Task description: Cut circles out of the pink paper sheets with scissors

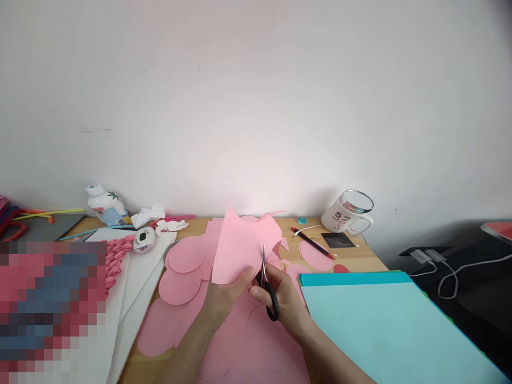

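Observation:
My left hand (230, 296) is closed on the lower edge of a pink paper sheet (236, 245), which it holds up above the table. A faint drawn circle shows on the sheet, and its right side has curved cut-outs. My right hand (282, 293) grips black-handled scissors (272, 304), whose blades meet the sheet's right part near the drawn line. Beneath both hands lie a larger pink sheet (256, 352) with faint curved lines and several cut pink paper circles (180, 285) spread to the left.
A stack of light blue paper (392, 320) lies at right. Behind are a white mug (346, 213), a red-and-black pencil (314, 244) and a black card (338, 240). At left stand a white bottle (106, 205), crumpled tissue (150, 216) and a white board (140, 298) with pink petal-like pieces.

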Tool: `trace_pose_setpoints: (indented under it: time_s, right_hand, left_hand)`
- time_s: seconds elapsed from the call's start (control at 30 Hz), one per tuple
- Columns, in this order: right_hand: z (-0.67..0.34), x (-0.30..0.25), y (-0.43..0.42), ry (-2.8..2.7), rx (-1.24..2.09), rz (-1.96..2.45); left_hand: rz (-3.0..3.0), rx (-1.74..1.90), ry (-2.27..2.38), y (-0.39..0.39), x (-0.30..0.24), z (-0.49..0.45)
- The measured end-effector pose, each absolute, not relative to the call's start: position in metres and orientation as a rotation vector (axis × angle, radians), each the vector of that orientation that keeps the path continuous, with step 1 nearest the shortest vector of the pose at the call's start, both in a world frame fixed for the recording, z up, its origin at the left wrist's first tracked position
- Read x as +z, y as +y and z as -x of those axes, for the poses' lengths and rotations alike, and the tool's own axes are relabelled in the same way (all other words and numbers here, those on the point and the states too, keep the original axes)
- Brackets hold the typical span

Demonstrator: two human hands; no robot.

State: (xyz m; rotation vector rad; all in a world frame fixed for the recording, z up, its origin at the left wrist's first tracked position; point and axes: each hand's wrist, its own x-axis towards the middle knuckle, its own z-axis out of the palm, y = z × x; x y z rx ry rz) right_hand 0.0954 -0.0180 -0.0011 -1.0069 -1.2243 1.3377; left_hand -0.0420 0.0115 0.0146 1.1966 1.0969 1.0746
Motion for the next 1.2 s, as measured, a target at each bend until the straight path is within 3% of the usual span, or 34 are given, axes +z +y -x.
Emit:
trace_pose_setpoints:
  time_s: [1.2]
  right_hand:
    - [-0.096,-0.003,-0.021,-1.226,1.355,1.117]
  left_hand:
    - [-1.222,1.07,1.02,0.016,0.006,0.045]
